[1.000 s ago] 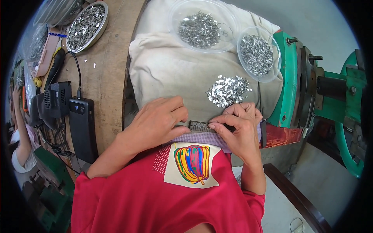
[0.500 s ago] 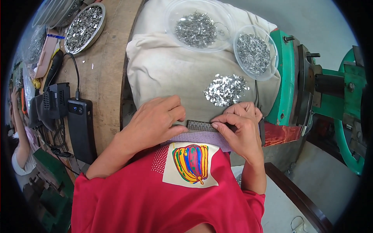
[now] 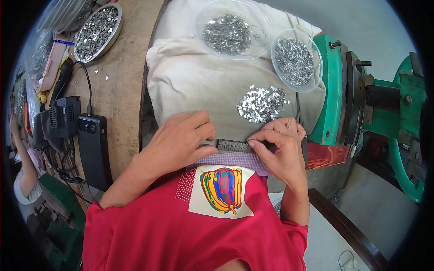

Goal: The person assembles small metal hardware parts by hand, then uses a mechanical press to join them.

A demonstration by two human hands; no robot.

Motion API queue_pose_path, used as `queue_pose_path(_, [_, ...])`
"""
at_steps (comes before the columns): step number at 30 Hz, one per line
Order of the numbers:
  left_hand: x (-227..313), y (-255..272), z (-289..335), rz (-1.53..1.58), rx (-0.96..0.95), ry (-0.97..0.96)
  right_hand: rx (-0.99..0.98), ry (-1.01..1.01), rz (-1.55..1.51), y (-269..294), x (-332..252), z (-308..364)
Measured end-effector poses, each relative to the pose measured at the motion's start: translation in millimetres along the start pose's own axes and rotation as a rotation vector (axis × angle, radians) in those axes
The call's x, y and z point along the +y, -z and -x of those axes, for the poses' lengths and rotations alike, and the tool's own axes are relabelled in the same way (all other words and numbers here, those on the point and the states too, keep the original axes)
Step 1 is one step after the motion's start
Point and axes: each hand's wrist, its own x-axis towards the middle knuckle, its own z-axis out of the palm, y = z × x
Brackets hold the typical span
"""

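The person's left hand (image 3: 181,142) lies curled over the left end of a narrow dark metal comb-like strip (image 3: 233,145), fingers pressed together on it, while the right hand (image 3: 280,151) pinches the strip's right end between thumb and forefinger. The strip rests at the near edge of a cream cloth pad (image 3: 194,86) draped over the wooden bench (image 3: 120,90), just above the purple hem of the person's red shirt (image 3: 181,235). Compared with a second ago both hands keep almost the same posture and the strip sits in the same spot; only the view has shifted slightly, so the work appears to be steady fine handling at the strip rather than a new reach. Just beyond the strip, close to the right hand, lies a loose heap of small shiny metal pieces (image 3: 262,103). Farther back from the strip stand two clear round bowls of grey metal bits (image 3: 235,29) (image 3: 296,58). Right of the strip a green machine frame (image 3: 334,86) closes that side tightly. Left of the strip the bench is open up to a black box-shaped device (image 3: 92,149) with a cable.
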Motion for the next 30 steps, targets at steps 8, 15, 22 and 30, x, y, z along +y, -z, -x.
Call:
queue_pose_path(8, [-0.2,0.7,0.3,0.011,-0.012,0.008,-0.021,0.008,0.01,7.0,1.8,-0.2])
queue_pose_path(15, [0.6,-0.3,-0.9,0.0,-0.024,0.017,-0.039,0.015,0.031,7.1,2.8,0.3])
queue_pose_path(22, [-1.8,-0.4,1.4,0.002,-0.027,0.021,-0.02,0.041,0.027,5.8,2.0,-2.2])
queue_pose_path(30, [0.4,0.1,0.7,0.007,0.0,0.013,-0.014,0.056,0.029,4.2,1.4,-3.6])
